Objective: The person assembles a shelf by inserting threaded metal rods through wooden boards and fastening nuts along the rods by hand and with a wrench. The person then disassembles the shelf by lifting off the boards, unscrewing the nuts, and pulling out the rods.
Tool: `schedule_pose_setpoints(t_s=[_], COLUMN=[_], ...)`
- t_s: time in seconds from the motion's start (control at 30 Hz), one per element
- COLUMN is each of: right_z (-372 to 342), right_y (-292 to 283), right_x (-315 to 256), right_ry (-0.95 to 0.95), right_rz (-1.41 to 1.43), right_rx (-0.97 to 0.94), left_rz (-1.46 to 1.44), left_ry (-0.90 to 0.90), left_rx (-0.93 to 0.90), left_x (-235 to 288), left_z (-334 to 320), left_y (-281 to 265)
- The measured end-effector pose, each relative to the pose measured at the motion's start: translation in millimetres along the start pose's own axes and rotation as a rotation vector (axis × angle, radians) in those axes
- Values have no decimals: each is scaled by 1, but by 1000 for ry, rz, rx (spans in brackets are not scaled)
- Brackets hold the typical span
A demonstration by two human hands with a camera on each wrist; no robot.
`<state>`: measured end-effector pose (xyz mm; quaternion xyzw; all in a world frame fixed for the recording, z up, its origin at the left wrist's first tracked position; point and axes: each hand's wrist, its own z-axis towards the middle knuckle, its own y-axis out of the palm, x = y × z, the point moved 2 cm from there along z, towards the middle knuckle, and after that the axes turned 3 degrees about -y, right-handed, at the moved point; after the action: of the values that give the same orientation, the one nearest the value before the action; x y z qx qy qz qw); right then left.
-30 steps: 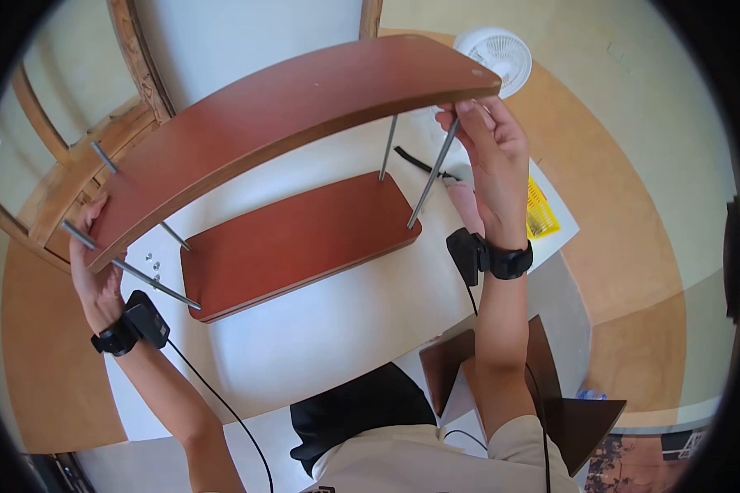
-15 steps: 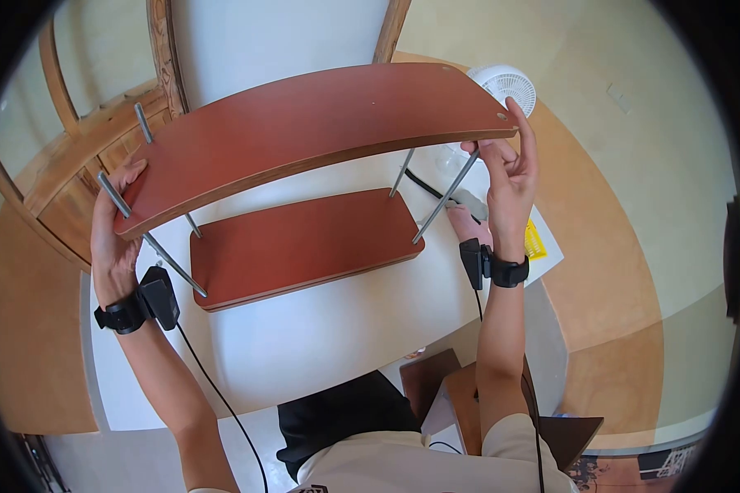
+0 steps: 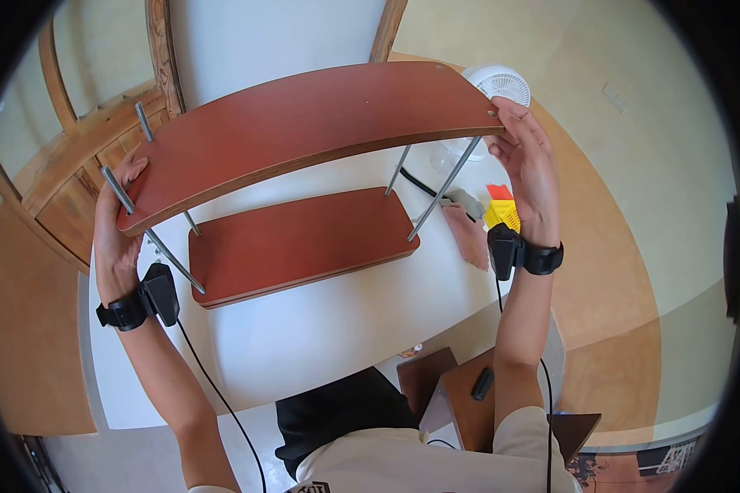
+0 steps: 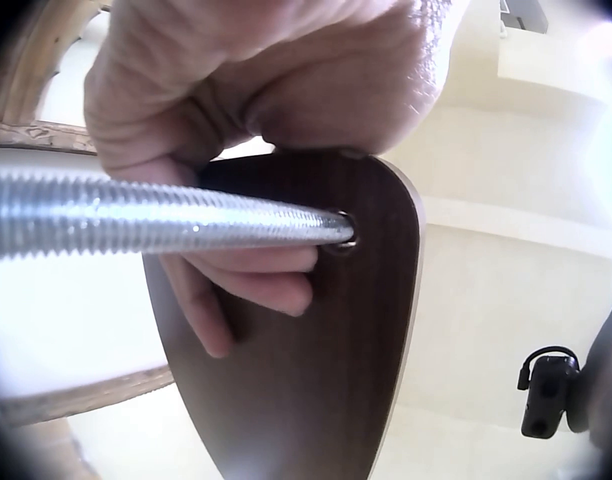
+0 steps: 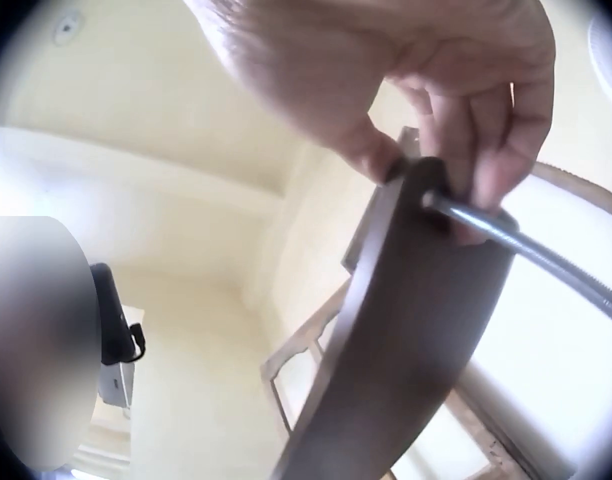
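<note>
A curved, red-brown board [image 3: 329, 119] is held above a matching lower board [image 3: 304, 242]. At its left end, two threaded metal rods stick up through the upper board, one of them the front left rod [image 3: 117, 191]. My left hand [image 3: 115, 226] grips that end, thumb on top; in the left wrist view its fingers [image 4: 256, 280] lie against the underside behind a rod [image 4: 166, 215]. My right hand [image 3: 530, 160] pinches the right corner. In the right wrist view the thumb is at the board's edge, fingers beside a rod [image 5: 526, 248] whose end meets a hole.
The lower board rests on a white table [image 3: 337, 320]. To the right lie a pink cloth [image 3: 467, 234] and a yellow basket [image 3: 501, 215]. A white fan [image 3: 497, 85] stands behind. Near my right elbow is a brown chair-like piece [image 3: 469, 403].
My right hand has shifted from the rod under the right end to the board's right corner. The view has tilted and shifted; my left hand keeps its grip.
</note>
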<state>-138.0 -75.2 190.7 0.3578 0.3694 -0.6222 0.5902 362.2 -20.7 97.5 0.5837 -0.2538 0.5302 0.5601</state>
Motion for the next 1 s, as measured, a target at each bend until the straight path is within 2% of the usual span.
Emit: schedule_pose_setpoints(t_s=[0.13, 0.2, 0.3, 0.4, 0.5, 0.63, 0.7, 0.93, 1.0], right_z=[-2, -8, -9, -8, -4, -1, -3, -1, 1], right_y=[4, 8, 12, 9, 6, 11, 15, 10, 11], right_x=[-7, -11, -14, -14, -9, -9, -11, -3, 0], right_ry=[67, 134, 109, 93, 69, 125, 100, 117, 188], right_rz=[112, 179, 262, 297, 315, 259, 100, 116, 117], right_rx=[-34, -24, -72, -142, -170, -164, -64, -80, -20], left_rz=[-26, -37, -58, -11, 6, 95, 111, 190, 195], left_ry=[-33, -52, -98, -39, -25, 41, 22, 26, 28], left_rx=[22, -35, -151, -75, -110, -63, -67, -26, -20], left_x=[2, 0, -2, -4, 1, 8, 6, 10, 8], left_z=[3, 9, 14, 12, 5, -3, -1, -5, -4], left_y=[4, -1, -4, -3, 6, 21, 20, 26, 23])
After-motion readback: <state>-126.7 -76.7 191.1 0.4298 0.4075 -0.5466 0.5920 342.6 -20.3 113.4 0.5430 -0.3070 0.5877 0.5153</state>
